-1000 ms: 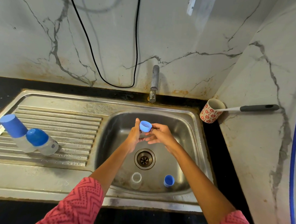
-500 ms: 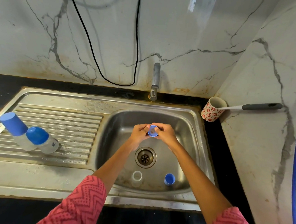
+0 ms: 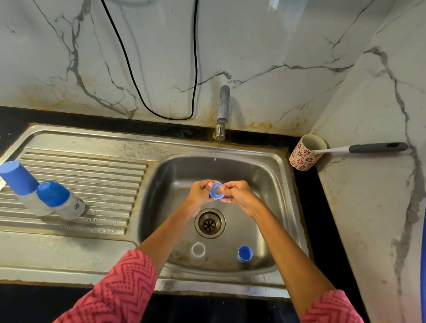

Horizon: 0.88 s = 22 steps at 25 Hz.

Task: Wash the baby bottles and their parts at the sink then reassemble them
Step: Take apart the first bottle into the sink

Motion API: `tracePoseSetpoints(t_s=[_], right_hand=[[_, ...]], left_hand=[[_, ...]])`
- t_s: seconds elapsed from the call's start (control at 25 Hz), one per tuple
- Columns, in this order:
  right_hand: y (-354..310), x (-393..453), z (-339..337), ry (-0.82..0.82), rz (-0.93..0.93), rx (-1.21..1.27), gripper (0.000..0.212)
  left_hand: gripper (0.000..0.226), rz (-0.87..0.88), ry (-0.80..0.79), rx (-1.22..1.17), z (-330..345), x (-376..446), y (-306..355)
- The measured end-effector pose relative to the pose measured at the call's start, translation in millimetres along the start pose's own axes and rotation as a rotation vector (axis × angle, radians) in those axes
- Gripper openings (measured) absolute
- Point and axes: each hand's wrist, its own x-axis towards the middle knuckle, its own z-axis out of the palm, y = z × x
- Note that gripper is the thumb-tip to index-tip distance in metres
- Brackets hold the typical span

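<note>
A small blue bottle ring (image 3: 217,190) is pinched between the left hand (image 3: 200,191) and the right hand (image 3: 237,195), which are brought together over the basin of a stainless steel sink (image 3: 275,169). Directly below the hands, the drain (image 3: 210,223) is seen. Nearer the person than the hands, a clear bottle body (image 3: 197,253) and a blue cap (image 3: 244,254) stand on the basin floor. Beyond the hands, a tap (image 3: 222,112) is mounted against a stained marble-patterned wall (image 3: 275,41), down which a black cable (image 3: 128,58) hangs. Far to the left of the hands, two capped bottles (image 3: 42,197) are laid on the ribbed drainboard (image 3: 82,179). To the right, a patterned mug (image 3: 306,152) holds a brush (image 3: 378,147).
</note>
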Motion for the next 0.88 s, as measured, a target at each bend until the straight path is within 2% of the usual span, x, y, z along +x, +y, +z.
tracePoseSetpoints(t_s=[0.16, 0.32, 0.4, 0.48, 0.56, 0.64, 0.76, 0.88], right_hand=[[8.6, -0.9, -2.4, 0.028, -0.095, -0.01, 0.017], [11.9, 3.2, -1.3, 0.317, -0.252, -0.209, 0.01], [10.3, 3.7, -3.1, 0.364, -0.295, -0.217, 0.01], [8.3, 1.5, -5.1, 0.323, -0.261, -0.153, 0.014], [9.4, 0.3, -6.0, 0.273, -0.221, -0.097, 0.016], [10.7, -1.3, -4.7, 0.273, -0.201, -0.049, 0.008], [8.7, -5.1, -1.4, 0.284, -0.161, 0.053, 0.012], [5.2, -8.7, -0.6, 0.214, -0.115, 0.087, 0.027]], left_hand=[[0.032, -0.048, -0.103, -0.063, -6.2, -1.8, 1.7], [0.029, -0.05, -0.065, -0.106, 0.7, -3.0, 2.3], [0.03, -0.08, -0.03, -0.128, 1.9, -3.0, 2.6], [0.032, -0.116, -0.056, -0.233, -2.5, -3.5, 2.7], [0.031, -0.126, -0.164, -0.313, -7.3, -4.9, 3.1], [0.032, -0.061, -0.246, -0.262, -8.5, -5.7, 1.3], [0.035, 0.085, -0.15, -0.091, -5.6, -5.4, -1.6], [0.044, 0.204, -0.035, 0.044, -3.6, -4.4, -1.1]])
